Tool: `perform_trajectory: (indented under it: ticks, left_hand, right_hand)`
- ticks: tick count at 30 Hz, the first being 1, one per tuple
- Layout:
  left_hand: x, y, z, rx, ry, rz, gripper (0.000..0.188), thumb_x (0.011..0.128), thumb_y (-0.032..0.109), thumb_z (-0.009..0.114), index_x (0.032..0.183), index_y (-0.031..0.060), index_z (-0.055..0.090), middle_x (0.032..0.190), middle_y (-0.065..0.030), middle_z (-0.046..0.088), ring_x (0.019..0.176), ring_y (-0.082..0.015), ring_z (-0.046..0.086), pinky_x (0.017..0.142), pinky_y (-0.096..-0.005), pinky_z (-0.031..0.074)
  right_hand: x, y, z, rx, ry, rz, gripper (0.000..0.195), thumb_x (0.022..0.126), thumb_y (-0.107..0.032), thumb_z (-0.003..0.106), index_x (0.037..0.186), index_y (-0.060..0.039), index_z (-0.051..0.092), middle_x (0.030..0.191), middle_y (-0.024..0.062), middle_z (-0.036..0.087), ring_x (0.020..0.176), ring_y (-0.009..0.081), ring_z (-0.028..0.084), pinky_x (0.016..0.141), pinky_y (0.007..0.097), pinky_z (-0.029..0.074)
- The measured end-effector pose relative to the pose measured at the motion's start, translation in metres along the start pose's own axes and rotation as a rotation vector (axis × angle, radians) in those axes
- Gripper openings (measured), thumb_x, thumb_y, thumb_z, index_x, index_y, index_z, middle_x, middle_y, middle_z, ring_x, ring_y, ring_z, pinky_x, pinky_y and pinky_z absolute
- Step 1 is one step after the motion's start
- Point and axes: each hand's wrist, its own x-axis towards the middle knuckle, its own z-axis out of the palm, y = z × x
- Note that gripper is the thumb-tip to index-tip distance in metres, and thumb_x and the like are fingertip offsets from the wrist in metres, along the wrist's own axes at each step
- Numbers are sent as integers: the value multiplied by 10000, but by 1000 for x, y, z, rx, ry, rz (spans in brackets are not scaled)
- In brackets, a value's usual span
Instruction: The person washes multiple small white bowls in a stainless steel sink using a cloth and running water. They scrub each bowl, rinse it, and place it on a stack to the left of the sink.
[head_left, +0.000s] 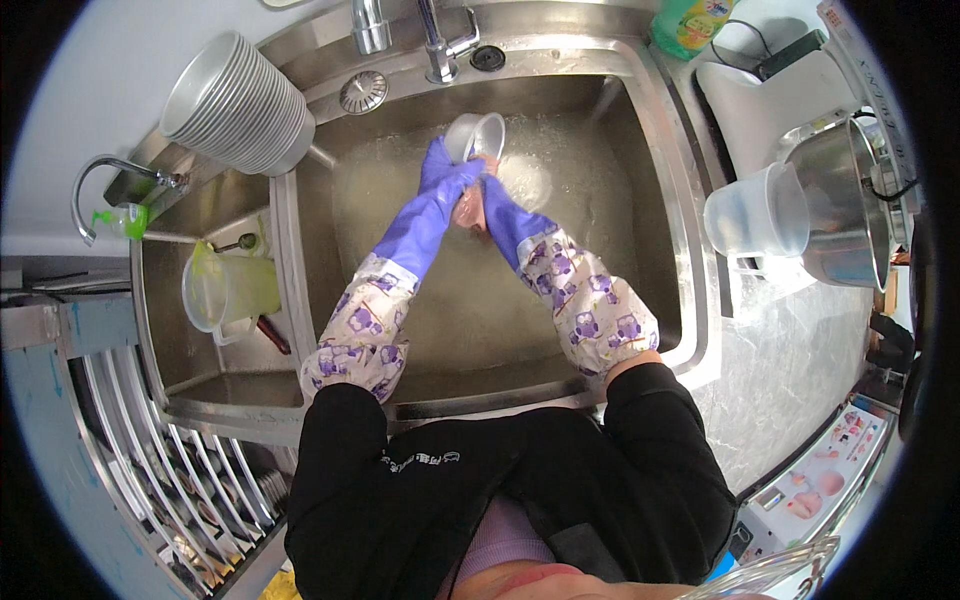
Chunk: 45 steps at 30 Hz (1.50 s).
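Both my hands wear purple rubber gloves with owl-print sleeves, over the large steel sink (465, 322) of cloudy water. My left hand (446, 169) grips metal cups (461, 135) that lie on their side, one seemingly inside another. My right hand (491, 180) is close against it at the cups' rim, with a pinkish wet cloth (471, 208) between the hands; its fingers are mostly hidden. Just right of the hands, a pale round thing (526, 181) shows in the water.
A tall stack of metal cups (236, 105) leans at the back left. The small left basin holds a plastic measuring jug (206, 289). Faucets (442, 60) rise behind the sink. A clear plastic jug (757, 210) and steel mixing bowl (844, 202) stand right; a green bottle (686, 30) is behind.
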Motion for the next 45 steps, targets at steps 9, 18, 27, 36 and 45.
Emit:
perform_trajectory:
  ticks: [9,18,27,36,45]
  left_hand:
    - [-62,137,-13,1636,-542,848,531,722,140,819,1170,17,562,932,-184,599,953,-381,588,881,-481,473]
    - [-117,193,-39,1129,-427,527,349,824,78,695,1160,50,605,935,-187,633,797,-303,602,878,-421,487]
    - [-101,356,-83,377,354,771,646,945,272,675,1404,-50,353,1232,-226,556,1149,-273,591,998,-398,491]
    - [-20,373,-167,1158,637,810,559,992,387,513,1386,-9,495,1403,-199,539,1303,-322,525,1108,-389,403]
    - [-52,362,-117,810,359,727,505,1009,370,513,1388,38,541,1408,-195,543,1337,-310,499,1119,-386,391]
  right_hand:
    - [-67,-93,-6,-1293,-831,-664,777,839,-309,652,1454,29,317,1409,280,348,1320,413,319,1117,420,233]
    - [-132,-202,-5,-1357,-635,-458,853,900,-384,499,1482,170,213,1511,410,246,1474,521,159,1240,498,45]
    - [-133,-210,-46,-1479,-442,-1122,613,741,-237,594,1274,44,482,1052,236,483,953,403,458,901,472,369]
    - [-121,-174,-64,-1076,-398,-955,462,836,-249,597,1215,7,530,1043,210,513,934,332,506,836,426,420]
    - [-120,-198,-81,-841,-447,139,636,1001,-608,456,1291,-57,586,873,142,701,881,264,688,831,349,546]
